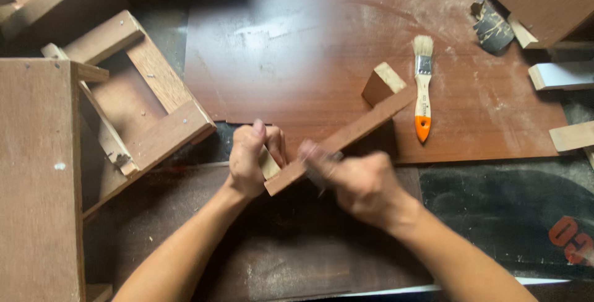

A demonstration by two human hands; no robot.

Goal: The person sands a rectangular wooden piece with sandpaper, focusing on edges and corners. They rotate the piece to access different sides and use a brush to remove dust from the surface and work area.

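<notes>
My left hand grips the near end of a long brown wooden strip that slants up to the right, with a small block fixed at its far end. A pale wooden piece sits under my left fingers at that near end. My right hand is blurred and closed around a small dark tool pressed against the strip's middle. Both hands hover over the front edge of a dusty reddish-brown board.
A paintbrush with a pale wood and orange handle lies right of the strip. An open wooden frame and a flat panel lie left. Wood offcuts and a dark scrap lie at the right.
</notes>
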